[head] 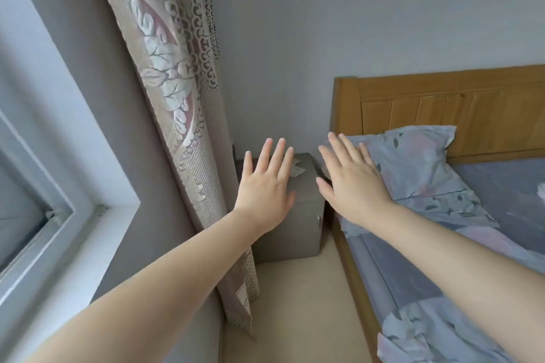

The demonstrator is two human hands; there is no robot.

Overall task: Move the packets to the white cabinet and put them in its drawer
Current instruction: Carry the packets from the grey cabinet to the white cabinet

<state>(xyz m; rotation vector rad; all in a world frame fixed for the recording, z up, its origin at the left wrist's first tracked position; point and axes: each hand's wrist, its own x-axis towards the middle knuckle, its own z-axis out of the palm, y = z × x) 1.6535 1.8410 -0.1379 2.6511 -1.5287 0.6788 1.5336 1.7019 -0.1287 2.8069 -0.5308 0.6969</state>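
A small pale cabinet stands in the corner between the curtain and the bed, with a small knob on its front at the right. Small pale packets lie on its top, mostly hidden behind my left hand. My left hand is stretched out in front of the cabinet with fingers straight and spread, holding nothing. My right hand is raised beside it, to the right of the cabinet, fingers straight and empty. I cannot tell whether either hand touches anything.
A patterned curtain hangs at the left of the cabinet, next to a window sill. A wooden bed with a blue pillow and bedding fills the right. Beige floor lies between curtain and bed.
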